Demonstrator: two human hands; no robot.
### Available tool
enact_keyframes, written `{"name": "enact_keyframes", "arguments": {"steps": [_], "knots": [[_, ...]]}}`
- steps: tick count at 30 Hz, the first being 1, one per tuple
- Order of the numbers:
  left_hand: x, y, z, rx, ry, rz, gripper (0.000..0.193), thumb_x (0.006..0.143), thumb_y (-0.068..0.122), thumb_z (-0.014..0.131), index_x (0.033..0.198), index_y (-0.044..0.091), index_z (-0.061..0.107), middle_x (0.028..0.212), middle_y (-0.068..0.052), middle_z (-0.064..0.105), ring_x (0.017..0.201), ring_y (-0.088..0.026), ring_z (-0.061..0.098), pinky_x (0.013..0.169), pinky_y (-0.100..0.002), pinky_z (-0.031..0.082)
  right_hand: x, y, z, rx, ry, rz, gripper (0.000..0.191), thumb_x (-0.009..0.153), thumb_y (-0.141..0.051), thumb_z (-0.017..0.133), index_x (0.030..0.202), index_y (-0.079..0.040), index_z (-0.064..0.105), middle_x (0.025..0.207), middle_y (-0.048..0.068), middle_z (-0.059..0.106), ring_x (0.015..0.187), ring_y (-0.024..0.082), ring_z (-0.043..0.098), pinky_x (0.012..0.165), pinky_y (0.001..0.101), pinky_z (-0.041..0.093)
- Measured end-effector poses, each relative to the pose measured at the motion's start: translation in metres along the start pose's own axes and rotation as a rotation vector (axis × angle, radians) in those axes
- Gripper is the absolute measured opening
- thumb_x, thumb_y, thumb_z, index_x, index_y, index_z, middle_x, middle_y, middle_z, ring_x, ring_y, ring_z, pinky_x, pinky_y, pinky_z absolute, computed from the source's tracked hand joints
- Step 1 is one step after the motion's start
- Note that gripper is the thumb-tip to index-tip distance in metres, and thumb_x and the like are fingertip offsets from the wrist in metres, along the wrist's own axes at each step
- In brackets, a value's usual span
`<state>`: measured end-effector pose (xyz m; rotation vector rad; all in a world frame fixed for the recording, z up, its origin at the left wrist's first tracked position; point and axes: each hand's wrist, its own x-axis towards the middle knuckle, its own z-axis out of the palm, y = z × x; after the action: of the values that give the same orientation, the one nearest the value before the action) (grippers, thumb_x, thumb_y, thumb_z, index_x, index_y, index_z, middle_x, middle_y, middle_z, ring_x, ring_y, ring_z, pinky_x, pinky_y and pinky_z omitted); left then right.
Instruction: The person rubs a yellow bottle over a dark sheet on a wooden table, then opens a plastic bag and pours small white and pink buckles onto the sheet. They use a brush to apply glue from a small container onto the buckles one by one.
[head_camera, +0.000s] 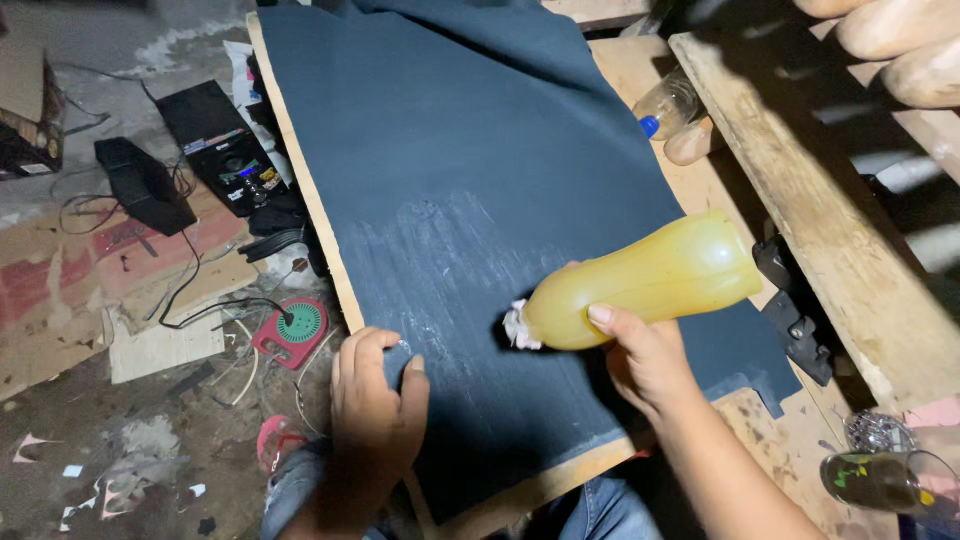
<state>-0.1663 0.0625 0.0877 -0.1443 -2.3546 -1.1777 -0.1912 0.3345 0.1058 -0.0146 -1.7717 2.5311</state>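
Two hands: R grip (640, 350) round yellow bottle (640, 283), L (375, 400) flat, fingers together, on dark sheet (450, 150).

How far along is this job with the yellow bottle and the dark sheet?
Partly done, it seems. A pale, streaky patch already covers the middle of the dark sheet on the wooden board. In hand: the right hand tips the yellow bottle nozzle-down onto the sheet, while the left hand presses its near edge. The sheet's far part still looks plain.

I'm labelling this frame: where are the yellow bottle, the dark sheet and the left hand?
yellow bottle (650, 278), head view, mid body.
dark sheet (450, 150), head view, bare upper area.
left hand (375, 400), head view, back of hand.
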Motion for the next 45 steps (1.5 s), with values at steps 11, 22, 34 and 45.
{"name": "enact_keyframes", "arguments": {"steps": [11,22,34,45], "knots": [[0.154,-0.042,0.059,0.327,-0.479,0.27,0.021,0.093,0.014,0.057,0.105,0.009,0.074,0.11,-0.01,0.072,0.108,-0.032,0.064,0.097,-0.048,0.046,0.112,-0.012,0.015,-0.551,0.01,-0.255,0.034,0.079,-0.012,0.082,0.109,-0.003,0.068,0.101,0.005,0.073,0.093,0.016,0.071,0.084,0.0326,0.058],[0.274,-0.078,0.166,0.638,-0.939,0.016,0.044,0.105,0.029,0.046,0.149,0.028,0.05,0.167,0.002,0.026,0.151,-0.024,0.028,0.12,-0.04,0.03,0.228,0.047,0.043,-0.763,-0.088,-0.183,0.041,0.074,-0.022,0.083,0.11,-0.005,0.072,0.103,0.005,0.078,0.094,0.015,0.074,0.085,0.0319,0.059],[0.27,-0.09,0.18,0.694,-0.973,0.046,0.049,0.105,0.02,0.045,0.152,0.031,0.045,0.168,0.005,0.021,0.153,-0.022,0.025,0.121,-0.037,0.028,0.142,-0.017,-0.03,-0.868,0.016,-0.167,0.039,0.074,-0.02,0.082,0.108,-0.005,0.07,0.099,0.006,0.076,0.09,0.019,0.073,0.081,0.034,0.059],[0.268,-0.086,0.186,0.655,-0.928,-0.005,0.046,0.106,0.021,0.043,0.151,0.031,0.048,0.168,0.004,0.023,0.153,-0.021,0.025,0.123,-0.044,0.025,0.222,0.045,0.009,-0.536,-0.158,-0.11,0.03,0.084,-0.016,0.079,0.108,-0.001,0.071,0.092,0.009,0.074,0.082,0.022,0.071,0.077,0.0379,0.061]]}}
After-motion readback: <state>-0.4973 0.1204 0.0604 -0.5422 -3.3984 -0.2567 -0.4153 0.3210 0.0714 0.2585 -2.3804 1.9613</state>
